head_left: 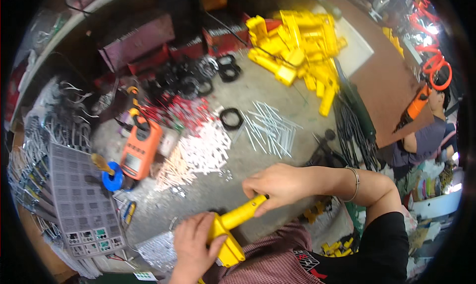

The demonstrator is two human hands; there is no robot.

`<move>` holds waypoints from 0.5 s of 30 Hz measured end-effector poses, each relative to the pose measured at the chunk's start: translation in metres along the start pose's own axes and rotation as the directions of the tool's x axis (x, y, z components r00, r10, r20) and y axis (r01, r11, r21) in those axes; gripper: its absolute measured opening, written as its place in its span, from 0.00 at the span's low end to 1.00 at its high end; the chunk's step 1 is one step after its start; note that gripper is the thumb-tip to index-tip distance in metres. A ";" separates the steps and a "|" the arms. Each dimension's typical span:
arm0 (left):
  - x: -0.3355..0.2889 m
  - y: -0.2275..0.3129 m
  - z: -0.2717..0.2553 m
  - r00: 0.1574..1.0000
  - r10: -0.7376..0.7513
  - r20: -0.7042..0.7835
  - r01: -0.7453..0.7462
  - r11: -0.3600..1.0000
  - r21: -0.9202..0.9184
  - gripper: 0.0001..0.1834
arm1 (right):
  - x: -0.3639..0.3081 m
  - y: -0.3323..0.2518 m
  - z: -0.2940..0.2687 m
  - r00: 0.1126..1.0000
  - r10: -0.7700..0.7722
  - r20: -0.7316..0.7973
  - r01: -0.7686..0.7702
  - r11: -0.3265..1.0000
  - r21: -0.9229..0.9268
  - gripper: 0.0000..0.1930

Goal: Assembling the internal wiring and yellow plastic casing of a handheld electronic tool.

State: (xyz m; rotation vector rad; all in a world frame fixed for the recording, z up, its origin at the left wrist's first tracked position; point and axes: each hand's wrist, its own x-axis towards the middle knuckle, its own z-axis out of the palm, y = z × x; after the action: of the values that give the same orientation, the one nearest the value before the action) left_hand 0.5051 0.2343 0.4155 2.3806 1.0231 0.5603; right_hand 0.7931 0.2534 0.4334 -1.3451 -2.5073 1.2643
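**Two hands grip a yellow plastic housing (233, 218) at the near edge of a crowded workbench (263, 83)**

In the head view, the housing is at the lower middle of the picture, close to the person's body and in front of a checked garment (270, 244). It has a boxy end and a straight tubular handle that slants up to the right. The left hand (193, 242) is closed on the boxy end, its thumb lying across the near side. The right hand (277, 185) is curled around the upper end of the tube; whether its fingertips also pinch something small there cannot be told. A thin bangle (356, 182) circles the right wrist.

Just beyond the right hand lies a loose bunch of thin metal rods (275, 133), with a black ring (231, 119) beside it. To the left of the rods are heaped small white parts (206, 150), beige pieces (173, 170) and red pieces (186, 110). An orange handheld meter (141, 150) lies farther left, near a blue spool (113, 177). Toward the back sits a pile of yellow housings (302, 51), with black cables (352, 135) to its lower right. Crinkled silvery wrap (156, 252) lies just left of the left hand.
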 end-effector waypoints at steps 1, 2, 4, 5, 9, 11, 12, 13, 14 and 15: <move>-0.001 -0.002 0.002 1.000 0.010 0.007 -0.010 1.000 0.013 0.29 | 0.002 -0.003 -0.004 1.000 -0.012 -0.011 0.012 1.000 -0.028 0.24; -0.001 -0.002 0.002 1.000 0.007 0.022 -0.008 0.999 0.044 0.30 | 0.005 -0.005 -0.007 0.997 -0.004 0.074 0.009 0.997 -0.074 0.24; 0.000 0.001 0.002 0.999 -0.023 0.029 0.022 1.000 0.015 0.29 | 0.018 -0.013 -0.027 0.987 -0.001 0.158 0.023 0.990 -0.138 0.25; 0.001 0.002 -0.001 0.999 -0.022 0.041 0.021 0.999 0.027 0.29 | 0.026 -0.016 -0.045 0.992 -0.025 0.121 0.033 0.997 -0.064 0.22; -0.006 0.004 0.005 0.997 0.006 -0.078 -0.001 0.998 0.061 0.29 | 0.105 -0.026 -0.151 0.772 -0.213 -0.599 0.165 0.977 -0.135 0.07; -0.005 0.003 0.007 0.997 0.004 -0.076 -0.001 0.999 0.042 0.29 | 0.167 -0.005 -0.214 0.581 -0.261 -0.771 0.037 0.955 -0.295 0.08; -0.005 0.001 0.008 0.994 0.009 -0.106 -0.003 0.998 0.055 0.29 | 0.199 -0.001 -0.242 0.505 -0.284 -0.815 -0.021 0.940 -0.341 0.12; -0.004 0.001 0.009 0.995 0.002 -0.096 0.004 0.998 0.063 0.29 | 0.224 -0.004 -0.265 0.476 -0.258 -0.841 -0.200 0.899 -0.389 0.14; -0.004 0.001 0.008 0.996 -0.006 -0.085 0.012 0.997 0.072 0.29 | 0.245 -0.012 -0.283 0.491 -0.106 -0.865 -0.313 0.905 -0.289 0.18; -0.003 0.002 0.004 1.000 -0.013 -0.027 0.015 0.997 0.077 0.29 | 0.262 -0.023 -0.301 0.595 0.036 -0.803 -0.491 0.808 -0.327 0.25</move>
State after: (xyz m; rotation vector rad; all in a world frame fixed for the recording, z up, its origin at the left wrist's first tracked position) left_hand 0.5060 0.2296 0.4128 2.4365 1.0909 0.5587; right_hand 0.7259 0.6246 0.5641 -1.8937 -2.0481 -0.1453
